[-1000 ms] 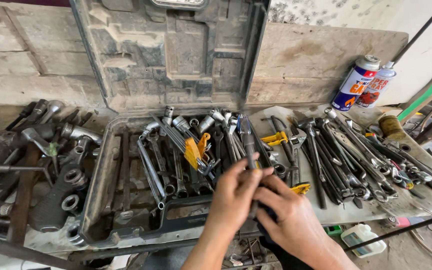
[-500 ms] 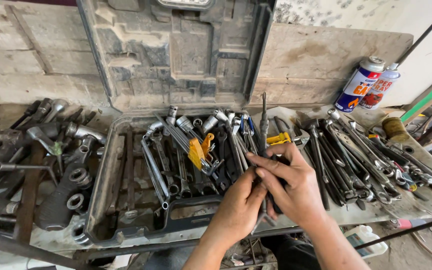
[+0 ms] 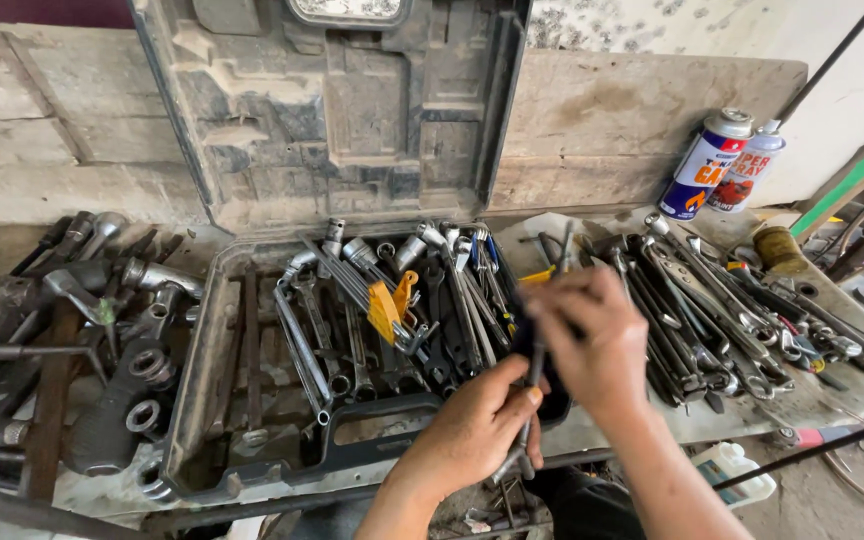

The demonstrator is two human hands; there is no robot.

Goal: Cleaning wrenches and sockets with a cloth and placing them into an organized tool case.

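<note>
Both my hands grip one long, thin metal tool (image 3: 535,362), a slim bar held nearly upright over the right end of the open grey tool case (image 3: 197,400). My left hand (image 3: 477,430) clasps its lower end near the case's front rim. My right hand (image 3: 592,335) is closed around its upper part, just above the wrenches in the case. The case holds several wrenches, sockets and a yellow clip (image 3: 389,308). Its lid (image 3: 342,100) stands open against the wall.
A pile of dark sockets and ratchets (image 3: 72,340) lies left of the case. Several spanners (image 3: 712,310) are spread on the bench to the right. Two spray cans (image 3: 722,165) stand at the back right. A white plastic bottle (image 3: 737,470) sits below the bench edge.
My right hand has slid to the right and up along the thin tool, away from my left hand, which stays low near the case's front rim.
</note>
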